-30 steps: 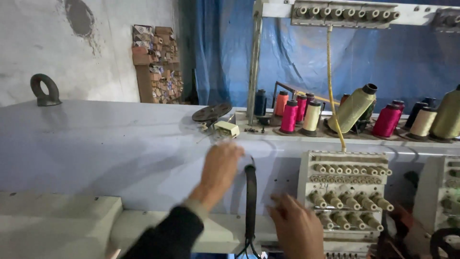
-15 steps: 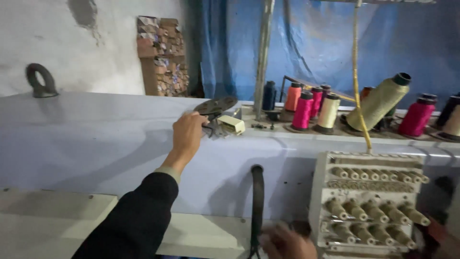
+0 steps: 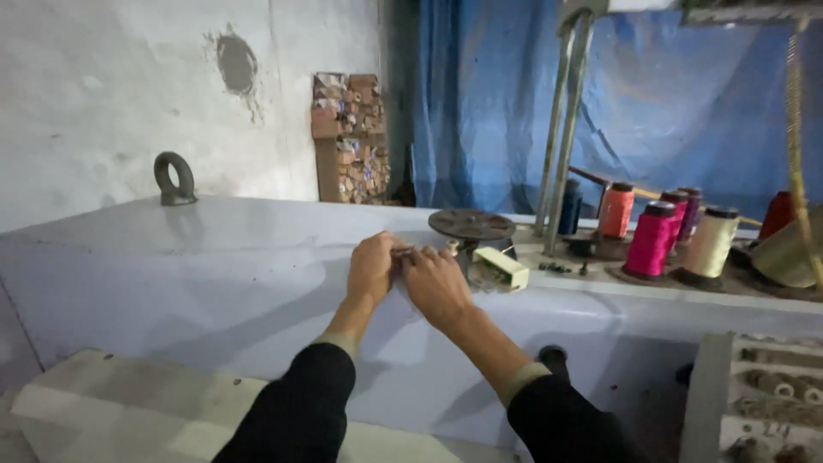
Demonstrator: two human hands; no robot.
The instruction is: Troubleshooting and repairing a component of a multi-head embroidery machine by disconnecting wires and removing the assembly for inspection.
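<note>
The right hand (image 3: 437, 283) has been raised to join the left hand (image 3: 373, 267) on the machine top's (image 3: 257, 257) far edge, fingers pinched together on a small dark object (image 3: 403, 252) beside the round disc (image 3: 471, 225).

Bare machine top (image 3: 214, 257) leftward, round disc (image 3: 472, 225), thread spools (image 3: 649, 238) crowding right

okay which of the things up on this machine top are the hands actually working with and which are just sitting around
In hand:
left hand and right hand, together pinching a small dark piece, too small to identify

Lying about:
round disc
pale box
pink spool
cream spool
orange spool
eye bolt
</note>
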